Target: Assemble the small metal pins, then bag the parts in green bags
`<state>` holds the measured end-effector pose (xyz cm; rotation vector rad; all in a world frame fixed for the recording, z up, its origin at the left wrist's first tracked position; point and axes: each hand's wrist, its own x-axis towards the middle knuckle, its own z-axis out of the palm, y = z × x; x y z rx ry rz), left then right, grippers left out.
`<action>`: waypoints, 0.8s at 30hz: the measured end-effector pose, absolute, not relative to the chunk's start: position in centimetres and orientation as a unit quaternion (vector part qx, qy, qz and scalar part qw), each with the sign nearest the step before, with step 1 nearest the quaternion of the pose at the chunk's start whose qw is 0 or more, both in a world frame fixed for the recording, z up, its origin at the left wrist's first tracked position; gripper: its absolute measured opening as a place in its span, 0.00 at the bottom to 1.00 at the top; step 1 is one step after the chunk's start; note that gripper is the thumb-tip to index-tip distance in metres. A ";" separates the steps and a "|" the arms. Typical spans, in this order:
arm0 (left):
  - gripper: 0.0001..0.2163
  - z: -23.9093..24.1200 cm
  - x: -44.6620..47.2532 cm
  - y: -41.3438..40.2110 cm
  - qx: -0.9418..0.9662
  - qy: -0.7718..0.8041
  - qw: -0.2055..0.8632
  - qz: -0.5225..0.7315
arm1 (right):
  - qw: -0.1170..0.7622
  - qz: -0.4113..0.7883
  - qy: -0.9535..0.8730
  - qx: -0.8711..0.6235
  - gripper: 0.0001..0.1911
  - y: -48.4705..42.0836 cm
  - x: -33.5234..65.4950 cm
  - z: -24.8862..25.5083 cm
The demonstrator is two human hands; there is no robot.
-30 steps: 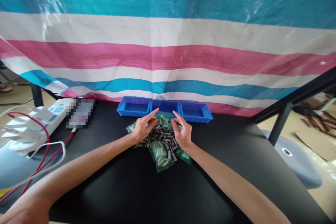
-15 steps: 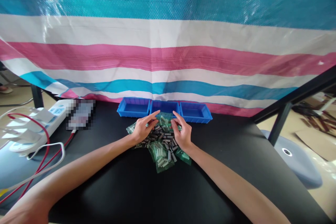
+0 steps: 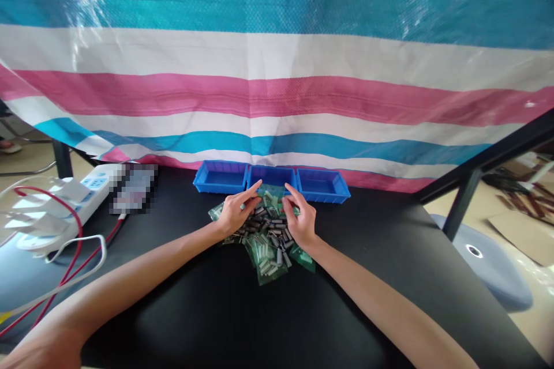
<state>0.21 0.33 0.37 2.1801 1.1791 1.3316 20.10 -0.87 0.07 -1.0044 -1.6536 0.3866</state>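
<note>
A heap of small dark and silvery rectangular pieces [image 3: 280, 236] lies on the black table, mixed with green translucent bags [image 3: 267, 259] holding similar pieces. On the heap's left side is my left hand [image 3: 236, 213], its index finger stretched forward and its thumb apart from it. My right hand [image 3: 302, 216] mirrors it on the right side, index finger and thumb apart. Between the fingertips sits another green bag [image 3: 272, 196]; neither hand visibly grips it. Whether the lower fingers touch the heap, I cannot tell.
Three blue bins [image 3: 221, 179] stand in a row behind the heap. A striped sheet [image 3: 277, 98] hangs beyond them. To the left are a white power strip [image 3: 93, 184] with plugs, red and white cables [image 3: 80, 225] and a pixelated object [image 3: 135, 187]. A grey stool [image 3: 489, 265] stands right of the table.
</note>
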 end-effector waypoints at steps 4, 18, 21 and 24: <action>0.20 0.4 0.2 0.3 0.767 0.407 0.161 0.470 | 0.556 0.159 -0.697 -0.424 0.18 -0.8 20.1 0.0; 0.20 0.4 0.1 0.2 0.769 0.398 0.187 0.464 | 0.563 0.171 -0.694 -0.416 0.16 -0.8 20.1 -0.1; 0.21 0.5 0.1 0.2 0.767 0.401 0.195 0.461 | 0.560 0.168 -0.696 -0.417 0.16 -0.8 20.1 -0.1; 0.21 0.6 0.1 0.1 0.768 0.399 0.204 0.458 | 0.562 0.164 -0.698 -0.413 0.16 -0.8 20.1 -0.2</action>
